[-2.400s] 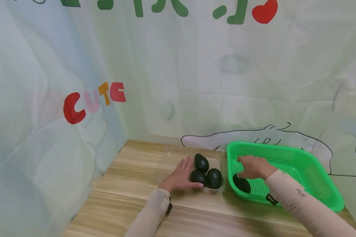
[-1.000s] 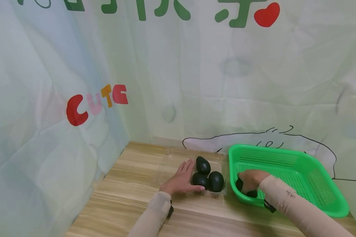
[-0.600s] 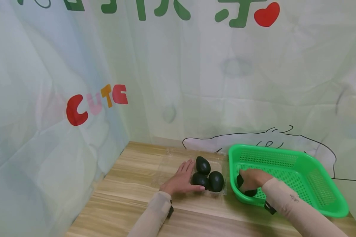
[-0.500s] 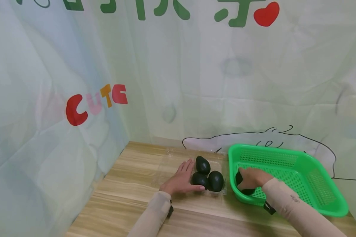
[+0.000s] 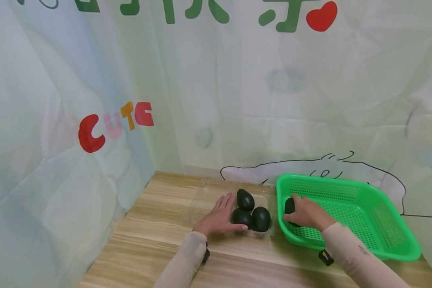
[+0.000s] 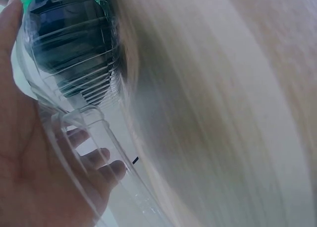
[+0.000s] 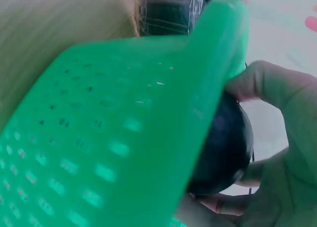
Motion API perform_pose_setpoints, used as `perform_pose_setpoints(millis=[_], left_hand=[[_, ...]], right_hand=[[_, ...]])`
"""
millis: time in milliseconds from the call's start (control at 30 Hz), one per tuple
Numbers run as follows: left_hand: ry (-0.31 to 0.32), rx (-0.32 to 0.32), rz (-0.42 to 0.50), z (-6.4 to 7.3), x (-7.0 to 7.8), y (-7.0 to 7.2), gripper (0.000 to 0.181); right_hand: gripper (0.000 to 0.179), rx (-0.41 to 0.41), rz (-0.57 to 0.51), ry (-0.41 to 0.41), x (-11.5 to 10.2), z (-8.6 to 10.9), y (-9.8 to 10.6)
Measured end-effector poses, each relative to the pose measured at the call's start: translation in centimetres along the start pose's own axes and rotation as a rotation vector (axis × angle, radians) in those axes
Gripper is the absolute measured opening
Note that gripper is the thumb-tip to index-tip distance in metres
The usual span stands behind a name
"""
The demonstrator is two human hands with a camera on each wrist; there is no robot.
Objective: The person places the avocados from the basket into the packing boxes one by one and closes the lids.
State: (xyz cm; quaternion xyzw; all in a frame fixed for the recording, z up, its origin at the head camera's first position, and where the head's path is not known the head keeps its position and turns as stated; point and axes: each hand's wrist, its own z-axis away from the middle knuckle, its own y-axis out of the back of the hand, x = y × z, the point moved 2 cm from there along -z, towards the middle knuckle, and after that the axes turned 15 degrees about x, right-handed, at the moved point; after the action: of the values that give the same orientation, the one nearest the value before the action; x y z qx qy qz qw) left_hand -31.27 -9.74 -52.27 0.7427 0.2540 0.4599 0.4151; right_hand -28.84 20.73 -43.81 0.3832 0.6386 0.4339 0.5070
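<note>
My right hand (image 5: pixel 306 211) grips a dark avocado (image 5: pixel 290 206) inside the green basket, close to its left wall. In the right wrist view, thumb and fingers wrap round that avocado (image 7: pixel 228 147), partly hidden behind the basket's rim. My left hand (image 5: pixel 217 218) lies with fingers extended along the near compartment of a clear plastic clamshell box (image 5: pixel 263 199), its thumb across the front edge. Three more avocados (image 5: pixel 261 219) sit together in that box. The left wrist view shows the box's clear wall (image 6: pixel 94 115) between my palm and the wooden table.
The green perforated basket (image 5: pixel 331 179) stands right of the box, near the back wall. The transparent lid (image 5: pixel 199 200) lies folded out to the left on the wooden table (image 5: pixel 147 236). A printed cloth (image 5: pixel 237 100) hangs behind and on the left.
My right hand was above the avocado in the basket, then went down and took hold of it. Now the avocado is raised slightly and shifted toward the basket's left side. My left hand has stayed put.
</note>
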Motion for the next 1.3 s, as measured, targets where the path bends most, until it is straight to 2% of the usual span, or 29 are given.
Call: perform_pose_setpoints(millis=[200,667,1300], left_hand=[[0.001,0.003,0.001,0.0,0.2,0.2,0.121],[0.004,0.000,0.018,0.3,0.1,0.2,0.122],[-0.004,0.009,0.010,0.0,0.0,-0.1,0.122]], right_hand=[[0.087,0.069,-0.042,-0.032,0.5,0.6,-0.1],[0.085,0.163,-0.113,-0.096,0.8,2.1,-0.5],[0.080,0.304,-0.164,-0.151,0.2,3.1,-1.7]])
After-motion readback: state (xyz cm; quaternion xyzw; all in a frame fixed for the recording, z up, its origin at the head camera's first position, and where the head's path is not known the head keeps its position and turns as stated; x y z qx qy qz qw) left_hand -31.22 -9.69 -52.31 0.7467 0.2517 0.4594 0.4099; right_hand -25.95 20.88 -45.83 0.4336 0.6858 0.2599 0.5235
